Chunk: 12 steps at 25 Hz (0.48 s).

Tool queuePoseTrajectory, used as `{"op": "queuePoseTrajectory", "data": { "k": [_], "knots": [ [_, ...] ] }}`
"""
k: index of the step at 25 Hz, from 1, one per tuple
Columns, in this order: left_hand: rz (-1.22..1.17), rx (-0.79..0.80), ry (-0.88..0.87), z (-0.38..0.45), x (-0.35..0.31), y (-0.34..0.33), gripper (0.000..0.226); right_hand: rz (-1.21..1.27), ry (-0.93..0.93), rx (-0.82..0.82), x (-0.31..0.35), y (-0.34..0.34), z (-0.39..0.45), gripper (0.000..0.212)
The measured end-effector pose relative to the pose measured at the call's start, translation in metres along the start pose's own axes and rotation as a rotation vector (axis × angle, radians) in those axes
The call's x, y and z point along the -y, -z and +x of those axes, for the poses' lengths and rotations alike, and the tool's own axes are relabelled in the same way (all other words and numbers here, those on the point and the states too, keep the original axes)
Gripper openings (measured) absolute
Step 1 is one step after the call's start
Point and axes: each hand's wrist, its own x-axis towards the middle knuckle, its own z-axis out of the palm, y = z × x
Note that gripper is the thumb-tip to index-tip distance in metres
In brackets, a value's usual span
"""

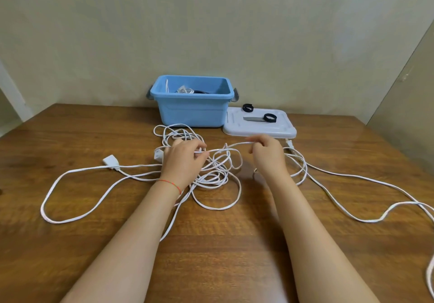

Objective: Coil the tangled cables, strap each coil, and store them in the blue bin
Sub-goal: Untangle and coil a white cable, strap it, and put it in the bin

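Head view, wooden bench (234, 244) against a plain wall.

White cable (211, 176) lies in a loose tangle at bench centre, with long runs trailing off to both sides: one wide loop sweeps out to the left, another run snakes away to the right edge. A white socket end (110, 161) rests on the bench left of the tangle; a plug end (289, 143) lies just in front of the lid, right of the hands.

Left hand (185, 159) sits over the tangle, fingers (199, 149) curled and pinching a strand of the cable. A thin red thread circles the left wrist. Right hand (265, 152) is raised just right of the tangle, its fingers pinching the same strand, which runs taut between the two hands above the bench.

Blue bin (191, 112) stands open at the back of the bench, close to the wall, behind the tangle. Inside, some white cable and a dark item show; details unclear.

White lid (258, 130) lies flat beside the bin on its right. Two black straps rest on it, each closed into a ring: one (247, 107) at the far edge, one (269, 117) nearer the middle with a grey tail.
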Motion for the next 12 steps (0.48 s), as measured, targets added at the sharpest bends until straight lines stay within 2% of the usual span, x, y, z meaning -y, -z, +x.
{"op": "queuePoseTrajectory", "data": {
  "k": [5,7,8,10,12],
  "knots": [
    [0.038,-0.004,0.012,0.005,0.012,0.001,0.019,-0.251,0.097,0.166,-0.003,-0.001,-0.001,0.012],
    [0.031,-0.068,0.03,0.006,0.012,0.003,0.019,-0.174,0.13,0.143,-0.003,-0.001,-0.002,0.014],
    [-0.011,-0.156,0.056,0.006,0.012,0.006,0.018,-0.059,0.144,0.089,-0.001,0.001,-0.004,0.016],
    [-0.1,-0.375,0.149,0.006,0.012,0.017,0.019,0.196,0.138,-0.126,0.002,0.01,-0.003,0.024],
    [-0.142,-0.525,0.264,0.007,0.021,0.028,0.02,0.397,0.056,-0.337,-0.001,0.022,0.005,0.03]
  ]
}}
